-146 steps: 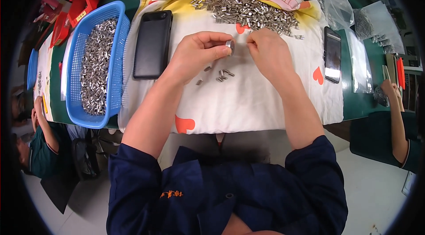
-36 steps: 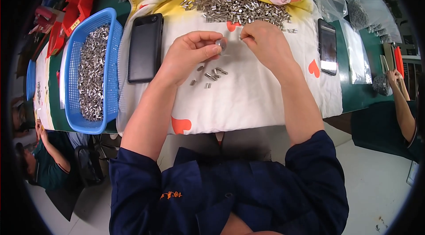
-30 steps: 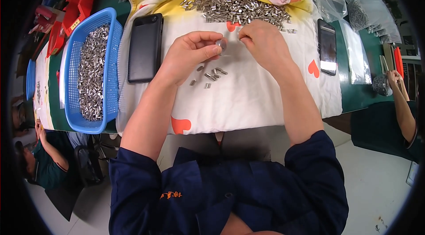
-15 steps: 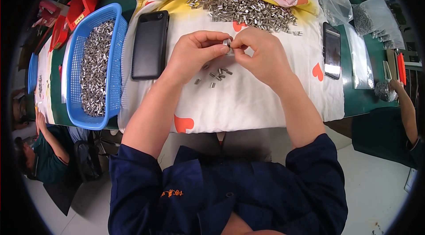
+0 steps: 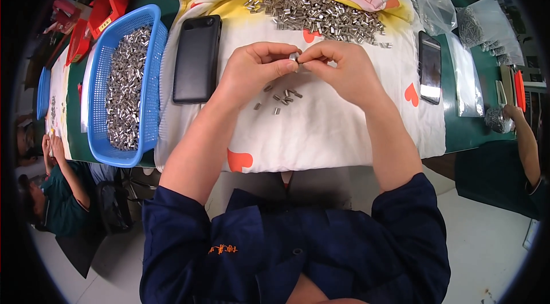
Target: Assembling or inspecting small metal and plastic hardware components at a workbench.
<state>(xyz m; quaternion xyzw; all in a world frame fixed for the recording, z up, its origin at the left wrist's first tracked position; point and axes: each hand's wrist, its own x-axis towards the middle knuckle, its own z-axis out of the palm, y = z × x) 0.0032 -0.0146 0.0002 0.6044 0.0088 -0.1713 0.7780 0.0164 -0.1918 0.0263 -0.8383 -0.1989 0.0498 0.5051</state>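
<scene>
Between the thumb and forefinger of my left hand [image 5: 255, 72] is a small shiny metal sleeve [image 5: 294, 57]. My right hand [image 5: 341, 72] meets it from the other side, its thumb and forefinger pinched at the sleeve's end; whether a second small part sits in that pinch is hidden. Under my hands, several loose metal sleeves [image 5: 286, 98] lie on the white cloth [image 5: 309, 138]. A large heap of the same short metal sleeves [image 5: 321, 15] is spread beyond my hands, against the cloth's folded yellow and pink edge.
At left stands a blue plastic basket [image 5: 154, 75] holding many metal sleeves, beside a black phone-like case [image 5: 196, 60]. A dark phone [image 5: 429, 68] lies at right. Bagged parts [image 5: 487, 23] and red bins [image 5: 112, 3] line the green table. Co-workers sit on both sides.
My right hand has turned slightly and its fingers have straightened a little at the sleeve. My left hand keeps its pinch. The co-worker's hands at left have shifted.
</scene>
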